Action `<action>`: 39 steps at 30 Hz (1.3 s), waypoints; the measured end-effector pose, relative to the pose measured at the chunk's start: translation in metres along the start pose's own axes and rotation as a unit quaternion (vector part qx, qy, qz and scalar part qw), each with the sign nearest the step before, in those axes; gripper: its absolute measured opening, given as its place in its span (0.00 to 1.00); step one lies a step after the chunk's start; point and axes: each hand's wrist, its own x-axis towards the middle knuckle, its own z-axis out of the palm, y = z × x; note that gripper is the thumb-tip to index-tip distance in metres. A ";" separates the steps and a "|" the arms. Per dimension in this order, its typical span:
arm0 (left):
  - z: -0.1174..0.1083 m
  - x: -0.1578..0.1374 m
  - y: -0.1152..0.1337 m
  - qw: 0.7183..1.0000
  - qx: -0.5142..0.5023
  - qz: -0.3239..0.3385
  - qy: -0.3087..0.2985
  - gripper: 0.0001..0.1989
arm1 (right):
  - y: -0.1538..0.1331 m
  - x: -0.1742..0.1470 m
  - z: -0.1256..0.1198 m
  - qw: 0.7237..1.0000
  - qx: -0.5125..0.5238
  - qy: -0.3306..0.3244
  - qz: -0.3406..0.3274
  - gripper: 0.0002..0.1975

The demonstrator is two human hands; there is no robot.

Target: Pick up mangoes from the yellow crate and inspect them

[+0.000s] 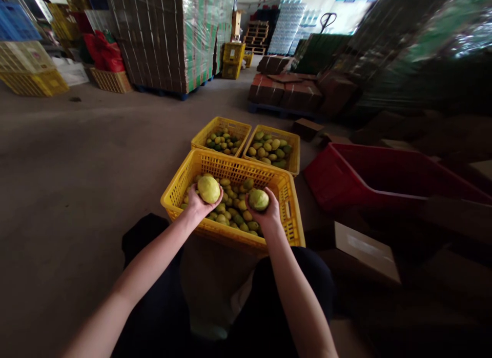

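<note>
My left hand (200, 206) is closed round a large, pale yellow fruit (208, 189). A rounded yellow-green fruit (259, 199) sits in my right hand (271, 210), its fingers curled about it. Both hands are above a yellow plastic crate (230, 162) with slotted walls. Inside it lie several more yellow and green oval fruits (239, 219); the exact kind is not clear. My forearms hide part of the near rim, and my knees are on either side below the crate.
Two more yellow crates of similar fruit, one at the left (200, 134) and one at the right (295, 148), stand behind. A red tub (338, 176) and cardboard boxes (367, 247) lie to the right. Wrapped pallet stacks (161, 40) rise farther back.
</note>
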 end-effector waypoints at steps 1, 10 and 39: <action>0.001 -0.001 0.001 1.000 -0.009 0.008 -0.008 0.22 | 0.001 0.000 0.000 1.000 0.009 0.012 0.003 0.06; 0.009 0.001 0.016 0.998 -0.051 0.027 -0.005 0.28 | 0.008 0.001 0.014 1.000 0.006 0.018 0.020 0.06; 0.006 0.031 -0.033 0.992 0.073 -0.086 0.062 0.26 | 0.032 0.001 0.041 0.995 -0.076 0.053 -0.046 0.06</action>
